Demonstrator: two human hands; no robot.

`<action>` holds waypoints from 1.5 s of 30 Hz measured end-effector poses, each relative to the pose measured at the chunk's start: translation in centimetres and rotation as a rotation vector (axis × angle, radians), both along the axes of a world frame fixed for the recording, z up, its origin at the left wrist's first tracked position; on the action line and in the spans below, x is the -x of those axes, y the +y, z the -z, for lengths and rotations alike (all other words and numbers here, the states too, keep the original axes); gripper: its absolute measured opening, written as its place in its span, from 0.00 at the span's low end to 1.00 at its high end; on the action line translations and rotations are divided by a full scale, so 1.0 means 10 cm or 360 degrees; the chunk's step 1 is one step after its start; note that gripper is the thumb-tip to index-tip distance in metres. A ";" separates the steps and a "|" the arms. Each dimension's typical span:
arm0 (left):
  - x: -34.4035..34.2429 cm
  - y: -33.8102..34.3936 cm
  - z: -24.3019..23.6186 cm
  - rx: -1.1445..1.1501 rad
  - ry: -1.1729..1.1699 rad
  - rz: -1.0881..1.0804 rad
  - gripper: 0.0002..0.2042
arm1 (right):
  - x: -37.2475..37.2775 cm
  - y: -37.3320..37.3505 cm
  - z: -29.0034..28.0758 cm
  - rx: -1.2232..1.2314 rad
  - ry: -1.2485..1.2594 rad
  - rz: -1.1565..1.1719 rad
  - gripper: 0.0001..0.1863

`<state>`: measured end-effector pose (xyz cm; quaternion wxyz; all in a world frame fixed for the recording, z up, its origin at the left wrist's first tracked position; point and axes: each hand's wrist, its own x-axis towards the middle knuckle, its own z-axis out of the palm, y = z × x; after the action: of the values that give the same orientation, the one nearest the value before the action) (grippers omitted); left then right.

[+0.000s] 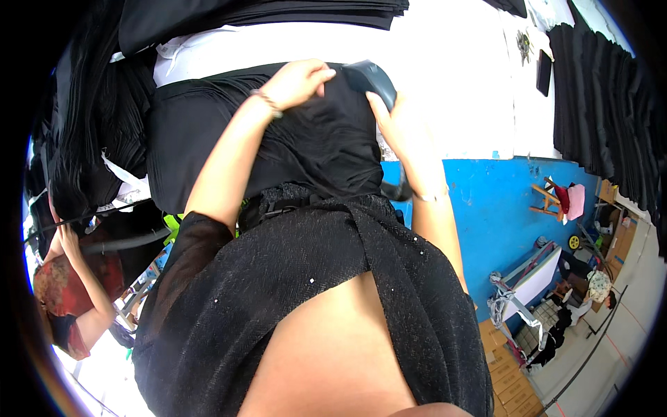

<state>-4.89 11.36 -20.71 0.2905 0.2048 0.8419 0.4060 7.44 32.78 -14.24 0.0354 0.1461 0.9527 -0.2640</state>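
Observation:
Black fabric pieces lie in a broad stack (201, 132) on the white table right in front of me. Above the far part of this stack is my left hand (297, 82), its fingers curled in toward the thumb. Whatever may be pinched there is too small to make out. My right hand (399, 124) is closed around a dark blue-grey device (373, 78) that looks like a handheld scanner. Its wider head points left over the right edge of the stack, near my left fingertips. The hand hides most of its handle.
More black fabric lies at the far side (264, 12) and hangs at far left. A row of black pieces (597, 104) sits at right, near a dark phone-like slab (543, 73). A wooden stool (549, 199) stands on the blue floor (479, 208). Another person's arms (87, 278) show at left.

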 end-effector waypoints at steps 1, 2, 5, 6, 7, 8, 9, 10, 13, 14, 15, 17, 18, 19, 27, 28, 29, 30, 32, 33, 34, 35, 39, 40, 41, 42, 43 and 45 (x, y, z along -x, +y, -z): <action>-0.10 0.07 0.21 0.0120 0.0549 -0.0090 0.14 | 0.07 -0.05 -0.02 0.0009 0.0062 -0.0019 0.34; -0.15 0.14 0.33 0.0247 0.1100 -0.0174 0.14 | 0.06 -0.05 -0.03 0.0007 0.0065 -0.0028 0.34; -0.24 0.22 0.32 0.0326 0.1188 -0.0321 0.19 | -0.03 0.00 -0.02 -0.0139 0.0068 -0.0147 0.33; -0.28 0.23 0.34 0.0343 0.1286 -0.0382 0.20 | -0.08 0.01 -0.02 -0.0167 0.0035 -0.0179 0.33; -0.28 0.24 0.35 0.0341 0.1276 -0.0382 0.20 | -0.12 0.01 -0.02 -0.0194 0.0003 -0.0210 0.33; -0.26 0.23 0.36 0.0419 0.1271 -0.0337 0.20 | -0.10 -0.01 -0.01 -0.0196 -0.0007 -0.0210 0.33; -0.24 0.23 0.35 0.0493 0.1279 -0.0289 0.21 | 0.00 -0.06 -0.02 -0.0179 0.0060 -0.0131 0.33; -0.23 0.23 0.33 0.0483 0.1285 -0.0289 0.21 | 0.10 -0.09 -0.04 -0.0167 0.0130 -0.0054 0.33; -0.21 0.20 0.32 0.0317 0.1242 -0.0307 0.18 | 0.08 0.01 0.00 -0.0052 0.0058 0.0000 0.33; -0.20 0.18 0.30 0.0325 0.1250 -0.0313 0.18 | 0.01 0.04 -0.01 -0.0050 0.0033 -0.0019 0.33; -0.23 0.20 0.31 0.0288 0.1266 -0.0297 0.18 | -0.09 0.08 -0.08 -0.0023 -0.0087 -0.0055 0.33; -0.22 0.23 0.34 0.0251 0.1289 -0.0329 0.14 | -0.07 0.00 -0.08 -0.0139 -0.0068 -0.0048 0.33; -0.20 0.24 0.32 0.0245 0.1288 -0.0322 0.14 | -0.06 -0.06 -0.09 -0.0262 -0.0036 -0.0037 0.33; -0.18 0.25 0.29 0.0281 0.1260 -0.0308 0.12 | 0.01 -0.11 -0.11 -0.0231 -0.0017 0.0005 0.33; -0.13 -0.07 0.17 -0.0238 0.0387 -0.0183 0.13 | -0.21 0.06 -0.03 -0.0067 -0.0003 -0.0075 0.32; -0.09 -0.09 0.05 -0.0101 -0.0122 -0.0253 0.17 | -0.24 0.05 -0.06 -0.0032 -0.0107 -0.0002 0.32; -0.03 -0.06 -0.06 -0.0066 -0.0127 -0.0185 0.22 | -0.17 0.07 0.04 0.0015 -0.0020 0.0043 0.32; 0.01 0.02 -0.11 0.0062 -0.0144 -0.0219 0.20 | -0.12 0.09 0.09 0.0021 -0.0019 0.0031 0.32; 0.05 0.17 0.31 0.0224 0.0903 -0.0144 0.18 | 0.00 0.10 0.08 0.0149 0.0040 0.0087 0.32; 0.00 0.27 0.34 0.0241 0.1028 -0.0184 0.15 | -0.01 0.11 0.05 0.0156 0.0049 0.0080 0.32; -0.02 0.33 0.37 0.0220 0.1081 -0.0135 0.12 | -0.10 0.12 -0.02 0.0149 -0.0015 0.0014 0.31; 0.00 0.34 0.42 0.0147 0.1197 -0.0092 0.12 | -0.18 0.13 -0.08 0.0143 -0.0080 -0.0055 0.31; 0.05 0.39 0.47 -0.0052 0.1376 -0.0004 0.09 | -0.14 0.08 0.02 0.0073 -0.0071 0.0033 0.30; 0.05 0.40 0.47 -0.0057 0.1377 0.0006 0.09 | -0.06 0.07 0.05 0.0054 0.0024 0.0129 0.30; 0.03 0.40 0.48 -0.0054 0.1288 -0.0044 0.09 | -0.02 0.14 0.17 0.0284 0.0060 0.0162 0.31; 0.05 0.38 0.48 -0.0037 0.1206 -0.0106 0.08 | -0.03 0.17 0.17 0.0291 0.0067 0.0155 0.31; 0.02 0.36 0.46 0.0000 0.1200 -0.0096 0.08 | -0.08 0.21 0.15 0.0276 0.0002 0.0100 0.32; -0.01 0.37 0.44 -0.0017 0.1161 -0.0129 0.07 | -0.23 0.27 0.01 0.0374 -0.0103 0.0010 0.32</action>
<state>-4.81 15.08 -25.08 -0.0462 0.3042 0.8954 0.3219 9.77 35.50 -14.32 0.0823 0.1524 0.9131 -0.3692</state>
